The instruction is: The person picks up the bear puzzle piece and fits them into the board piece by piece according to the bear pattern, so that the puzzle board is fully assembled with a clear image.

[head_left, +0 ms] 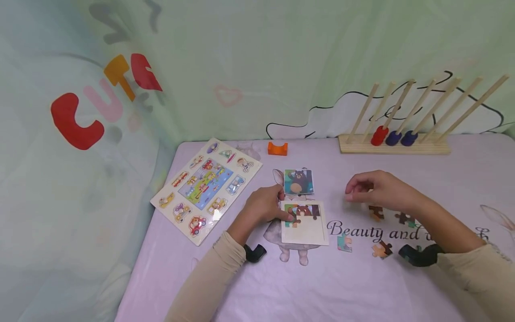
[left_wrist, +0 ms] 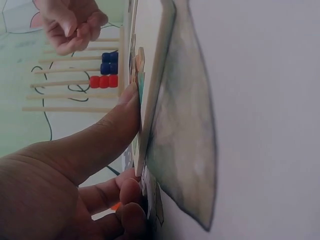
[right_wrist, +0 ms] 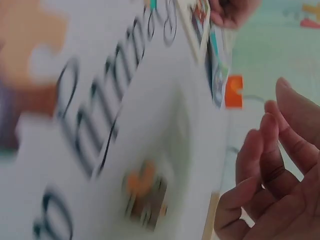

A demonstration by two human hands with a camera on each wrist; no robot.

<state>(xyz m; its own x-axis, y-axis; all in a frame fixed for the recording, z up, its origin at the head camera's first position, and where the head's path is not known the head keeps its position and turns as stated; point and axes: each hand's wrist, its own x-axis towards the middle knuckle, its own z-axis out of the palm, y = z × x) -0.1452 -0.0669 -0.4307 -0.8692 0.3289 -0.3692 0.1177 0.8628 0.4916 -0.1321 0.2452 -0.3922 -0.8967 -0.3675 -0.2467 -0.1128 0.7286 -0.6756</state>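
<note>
My left hand holds the puzzle board at its left edge, the thumb lying on top over the joined pieces and the other fingers by the far corner. Along the board's top, joined pieces show part of a bear; the lower area is bare. Just beyond lies a square bear picture card, close to the left fingertips. My right hand hovers above the table to the right, fingers loosely bent and nothing visible between them. Below it lie a brown-orange piece and a dark piece.
Nearer me lie a teal piece and an orange-brown piece. A vehicle peg puzzle sits at left. At the back are an orange block and a wooden rod stand with red and blue beads.
</note>
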